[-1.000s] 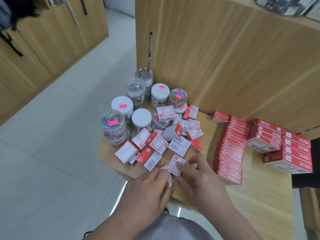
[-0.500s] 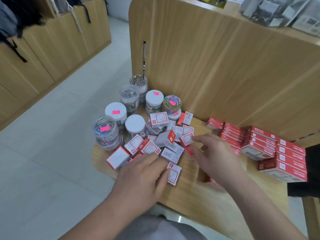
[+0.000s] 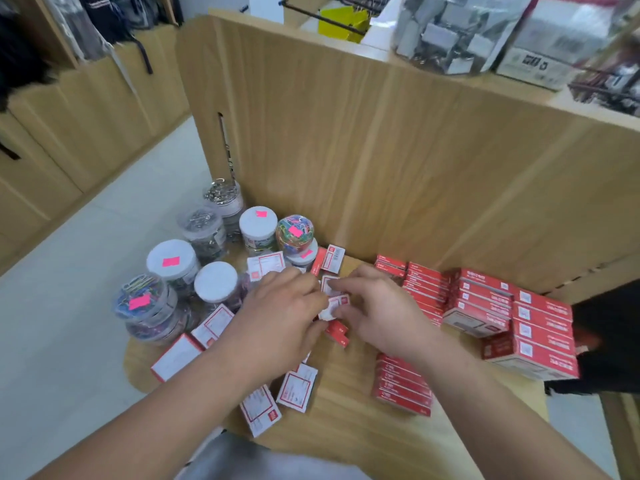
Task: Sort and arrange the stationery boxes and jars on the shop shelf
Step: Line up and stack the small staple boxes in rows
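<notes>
A heap of small red-and-white stationery boxes [image 3: 298, 386] lies on the wooden shelf [image 3: 346, 434]. My left hand [image 3: 277, 317] reaches over the heap with curled fingers, and my right hand [image 3: 377, 306] meets it from the right. Between their fingertips sits one small red-and-white box [image 3: 335, 304], pinched from both sides. Several clear jars of clips with white lids and pink stickers [image 3: 172, 261] stand at the shelf's left end. Flat red boxes [image 3: 426, 285] lie in rows to the right. My hands hide much of the heap.
A tall wooden back panel [image 3: 381, 150] rises behind the shelf. Larger red-and-white cartons [image 3: 540, 327] are stacked at the far right, and a short pile of red boxes [image 3: 401, 386] lies near the front. The shelf's left edge drops to a tiled floor [image 3: 69, 323].
Both hands moved from the shelf's front edge up into the middle of the heap and closed together on one small box. The view tilted upward.
</notes>
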Action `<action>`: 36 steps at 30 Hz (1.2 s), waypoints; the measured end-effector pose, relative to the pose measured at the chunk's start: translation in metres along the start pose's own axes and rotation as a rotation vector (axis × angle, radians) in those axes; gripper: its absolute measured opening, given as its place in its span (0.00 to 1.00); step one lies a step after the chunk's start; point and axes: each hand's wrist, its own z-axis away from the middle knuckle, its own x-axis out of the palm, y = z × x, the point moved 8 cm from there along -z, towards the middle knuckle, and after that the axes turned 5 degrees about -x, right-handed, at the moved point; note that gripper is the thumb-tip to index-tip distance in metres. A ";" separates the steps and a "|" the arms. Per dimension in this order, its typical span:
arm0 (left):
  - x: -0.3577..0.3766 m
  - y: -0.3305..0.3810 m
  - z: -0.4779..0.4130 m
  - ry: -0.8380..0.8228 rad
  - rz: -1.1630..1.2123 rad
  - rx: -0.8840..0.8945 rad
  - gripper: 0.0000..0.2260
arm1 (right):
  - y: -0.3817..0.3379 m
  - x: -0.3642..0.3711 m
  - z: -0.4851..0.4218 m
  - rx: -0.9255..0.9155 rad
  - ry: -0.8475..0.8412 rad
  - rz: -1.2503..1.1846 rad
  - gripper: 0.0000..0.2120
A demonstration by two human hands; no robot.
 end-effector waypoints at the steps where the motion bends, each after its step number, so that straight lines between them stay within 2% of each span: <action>1: 0.003 0.003 -0.003 -0.015 0.000 0.024 0.09 | 0.001 -0.002 0.001 -0.002 -0.009 -0.039 0.15; 4: 0.006 0.009 -0.015 -0.064 0.030 0.061 0.11 | 0.011 -0.028 0.010 0.002 0.109 -0.069 0.09; 7: 0.019 0.015 -0.026 -0.181 -0.074 0.097 0.18 | 0.028 -0.060 0.029 0.135 0.280 -0.115 0.07; 9: 0.032 0.018 -0.031 -0.246 -0.144 0.092 0.18 | 0.040 -0.069 0.041 0.267 0.339 -0.345 0.06; 11: 0.038 0.020 -0.036 -0.242 -0.157 0.085 0.14 | 0.045 -0.072 0.050 0.357 0.358 -0.601 0.07; 13: 0.039 0.022 -0.037 -0.242 -0.144 0.082 0.12 | 0.047 -0.074 0.058 0.417 0.373 -0.706 0.08; 15: 0.039 0.022 -0.037 -0.247 -0.124 0.084 0.15 | 0.051 -0.077 0.062 0.458 0.394 -0.710 0.06; 17: 0.029 0.022 -0.038 -0.210 0.010 0.060 0.18 | 0.059 -0.080 0.061 0.459 0.400 -0.599 0.07; 20: 0.003 0.010 -0.042 -0.070 0.300 -0.038 0.09 | 0.055 -0.083 0.048 0.360 0.331 -0.195 0.08; 22: -0.008 -0.001 -0.045 -0.011 0.386 -0.122 0.08 | 0.048 -0.074 0.033 0.262 0.291 0.031 0.09; 25: -0.012 -0.013 -0.048 -0.005 0.462 -0.221 0.08 | 0.042 -0.058 0.014 0.188 0.305 0.241 0.08; 30: 0.000 -0.029 -0.056 -0.063 0.647 -0.396 0.14 | 0.059 -0.050 0.010 0.227 0.416 0.462 0.06; 36: 0.009 -0.038 -0.063 -0.092 0.697 -0.410 0.13 | 0.064 -0.050 0.014 0.290 0.404 0.443 0.06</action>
